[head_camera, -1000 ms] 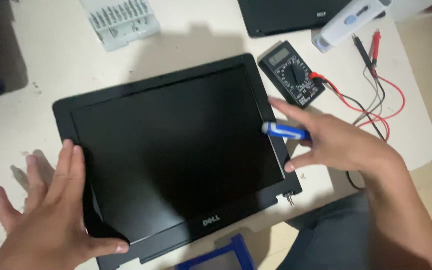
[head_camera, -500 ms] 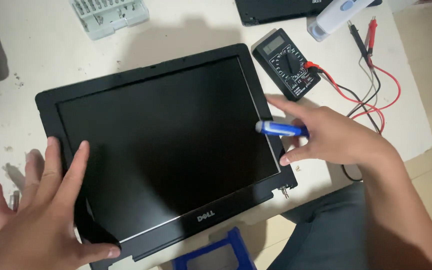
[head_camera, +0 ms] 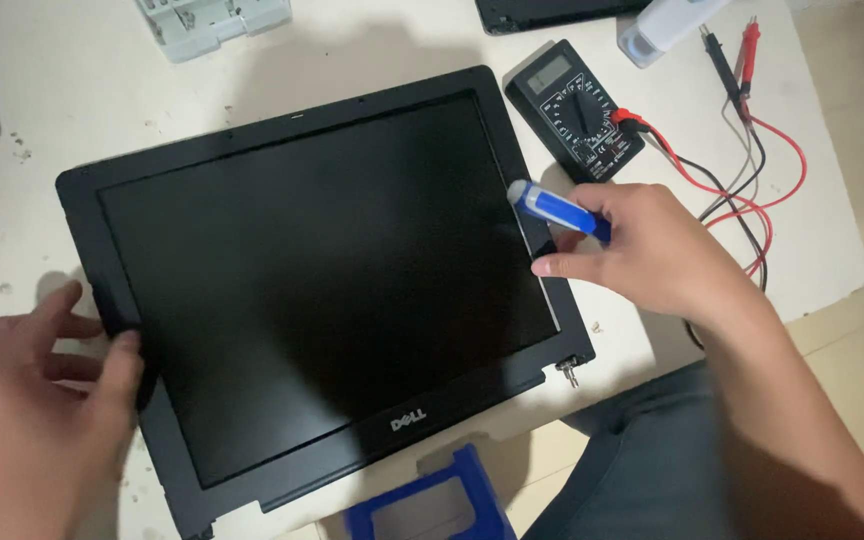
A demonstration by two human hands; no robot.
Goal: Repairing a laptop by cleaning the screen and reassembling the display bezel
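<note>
hands (head_camera: 32, 400) on black laptop screen (head_camera: 322, 280)
</note>
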